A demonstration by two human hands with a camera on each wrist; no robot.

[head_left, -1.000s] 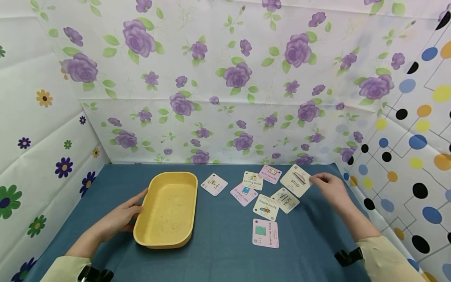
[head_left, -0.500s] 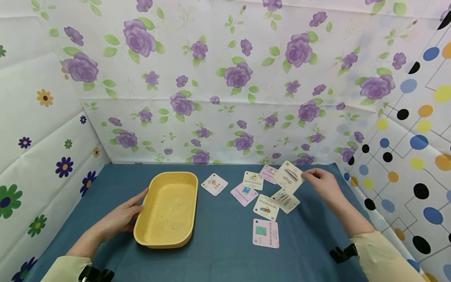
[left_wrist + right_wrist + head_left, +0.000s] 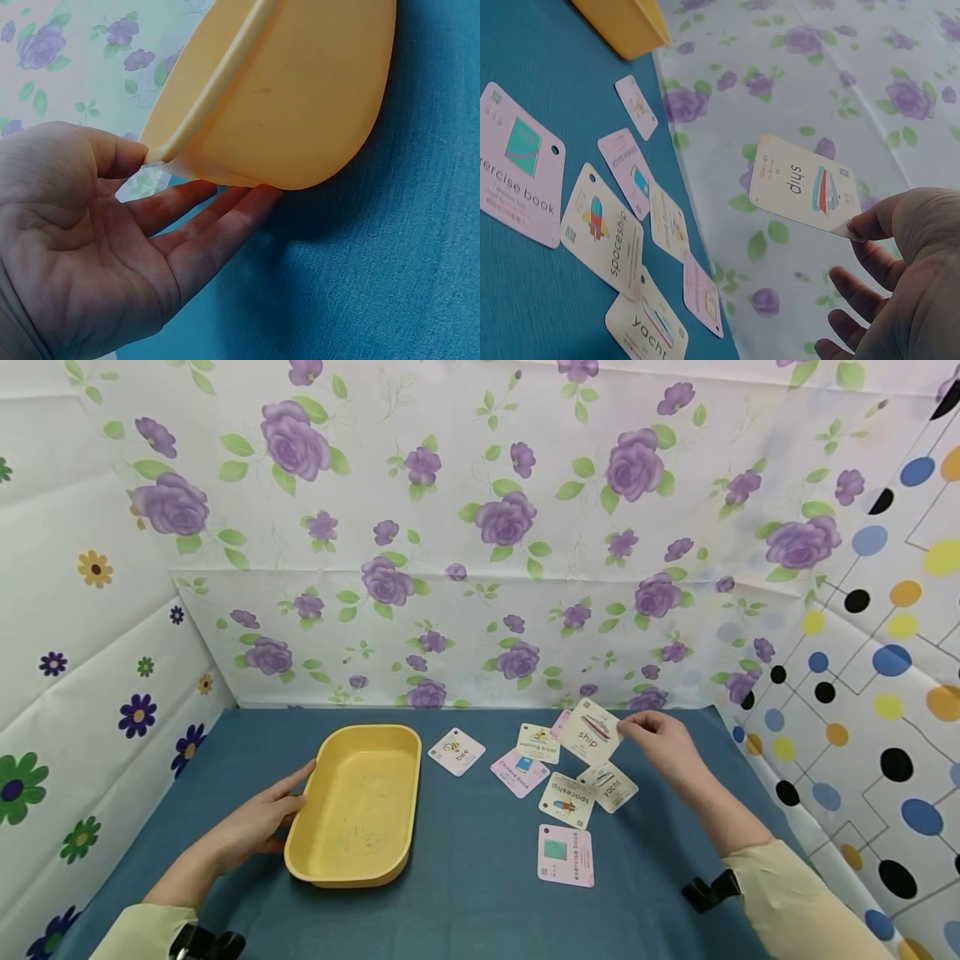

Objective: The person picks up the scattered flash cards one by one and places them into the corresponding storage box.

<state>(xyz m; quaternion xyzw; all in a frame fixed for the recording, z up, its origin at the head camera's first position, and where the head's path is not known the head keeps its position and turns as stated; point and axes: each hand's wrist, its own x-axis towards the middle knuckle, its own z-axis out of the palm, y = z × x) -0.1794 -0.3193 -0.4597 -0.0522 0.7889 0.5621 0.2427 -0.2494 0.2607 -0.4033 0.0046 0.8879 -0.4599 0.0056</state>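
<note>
My right hand (image 3: 660, 743) pinches a corner of a cream card marked "ship" (image 3: 591, 732) between thumb and fingertips. The card is raised and overlaps a pink card (image 3: 559, 722) in the head view; the right wrist view shows the ship card (image 3: 804, 186) against the flowered cloth. My left hand (image 3: 255, 822) holds the left side of a yellow tray (image 3: 411, 810). In the left wrist view its thumb is at the rim of the tray (image 3: 292, 97), the other fingers against the outer wall.
Several cards lie on the blue cloth (image 3: 480, 910): bee (image 3: 456, 752), sailing boat (image 3: 538, 743), Chinese book (image 3: 519, 774), spaceship (image 3: 566, 800), yacht (image 3: 613, 787) and exercise book (image 3: 565, 856). Flowered cloth (image 3: 450, 635) stands behind; a dotted cloth (image 3: 862, 710) is on the right.
My right hand has carried the ship card leftward and slightly up, so it now covers most of the storybook card. The left hand and the tray have stayed put.
</note>
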